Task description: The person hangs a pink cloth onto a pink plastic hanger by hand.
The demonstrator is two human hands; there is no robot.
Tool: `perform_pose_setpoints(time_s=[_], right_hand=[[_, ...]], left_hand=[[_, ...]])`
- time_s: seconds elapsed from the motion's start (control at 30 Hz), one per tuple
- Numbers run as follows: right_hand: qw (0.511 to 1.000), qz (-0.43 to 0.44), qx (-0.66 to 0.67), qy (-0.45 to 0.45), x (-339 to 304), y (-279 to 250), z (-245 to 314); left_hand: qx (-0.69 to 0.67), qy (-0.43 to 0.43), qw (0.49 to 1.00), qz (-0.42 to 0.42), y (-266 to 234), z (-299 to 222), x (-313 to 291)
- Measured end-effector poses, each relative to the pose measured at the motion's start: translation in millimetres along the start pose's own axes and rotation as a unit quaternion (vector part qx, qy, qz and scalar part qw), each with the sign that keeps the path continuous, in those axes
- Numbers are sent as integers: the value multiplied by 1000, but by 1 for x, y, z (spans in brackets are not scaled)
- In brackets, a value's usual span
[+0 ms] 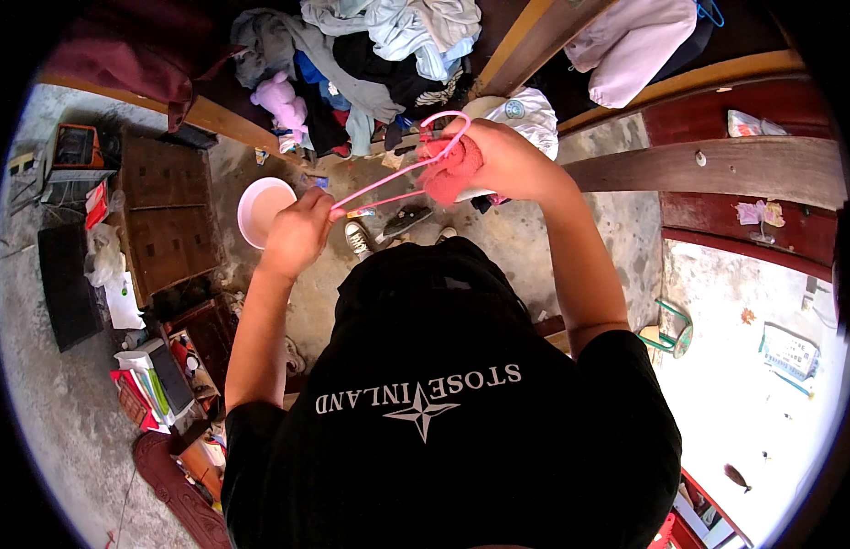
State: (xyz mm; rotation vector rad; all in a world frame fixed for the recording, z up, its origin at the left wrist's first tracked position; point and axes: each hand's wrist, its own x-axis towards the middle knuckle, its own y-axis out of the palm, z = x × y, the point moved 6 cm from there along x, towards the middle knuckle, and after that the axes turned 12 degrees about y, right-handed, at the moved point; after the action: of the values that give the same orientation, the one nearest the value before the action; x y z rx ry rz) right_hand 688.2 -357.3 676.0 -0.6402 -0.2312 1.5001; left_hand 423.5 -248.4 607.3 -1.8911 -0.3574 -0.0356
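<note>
My left hand is closed round one end of a pink clothes hanger, held out in front of my chest. The hanger's hook curves up beside my right hand. That hand is closed on a bunched red cloth, which lies around the far part of the hanger. My right fingertips are partly hidden by the cloth and the hook. Behind my right hand, a white garment with a round blue-green emblem hangs down.
Heaped clothes and a pink plush toy lie ahead. A pink bucket stands on the concrete floor to the left, near a wooden cabinet. A wooden beam crosses at the right.
</note>
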Motion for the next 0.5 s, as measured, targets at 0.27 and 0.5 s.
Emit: perform_pose_setpoints(time_s=[0.27, 0.5], right_hand=[[991, 23, 131, -13, 11, 7, -27], [999, -5, 36, -3, -5, -16, -21]], left_hand=[[-225, -29, 969, -101, -6, 11, 6], [-246, -57, 960, -125, -35, 11, 1]])
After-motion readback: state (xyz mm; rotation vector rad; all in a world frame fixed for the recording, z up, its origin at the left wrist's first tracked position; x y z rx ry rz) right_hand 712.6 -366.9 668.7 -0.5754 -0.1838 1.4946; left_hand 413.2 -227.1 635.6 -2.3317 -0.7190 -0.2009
